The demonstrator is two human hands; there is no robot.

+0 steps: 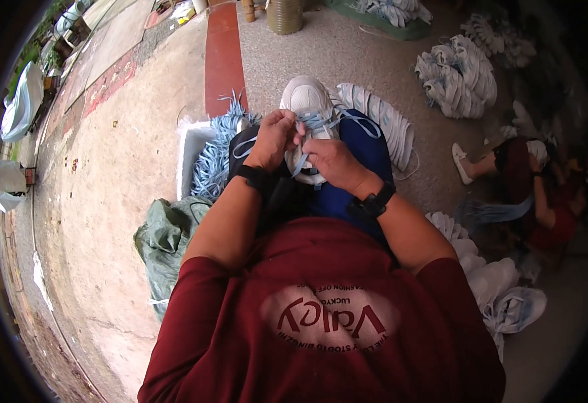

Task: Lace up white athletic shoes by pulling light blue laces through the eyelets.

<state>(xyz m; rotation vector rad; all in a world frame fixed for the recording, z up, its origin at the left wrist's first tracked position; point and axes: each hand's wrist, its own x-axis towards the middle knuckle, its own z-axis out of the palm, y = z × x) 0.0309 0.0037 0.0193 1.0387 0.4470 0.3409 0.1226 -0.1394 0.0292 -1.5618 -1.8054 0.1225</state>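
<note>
A white shoe (pixel 305 95) rests on my lap with its toe pointing away from me. Light blue shoelace (pixel 317 121) crosses its upper, and a loop of it hangs out to the right over dark blue cloth (pixel 363 161). My left hand (pixel 277 138) is closed at the left side of the shoe, its fingertips pinching the lace. On the right side, my right hand (pixel 335 161) is closed too, thumb and finger on a lace end that dangles below. Both hands are close together over the shoe's opening, which they partly hide.
A white foam box (pixel 188 158) full of blue laces (pixel 213 169) stands at my left, beside a green sack (pixel 169 232). White shoes stand in a row (pixel 391 131) and a heap (pixel 456 77) at the right. Another person (pixel 542 195) sits at far right, handling a shoe.
</note>
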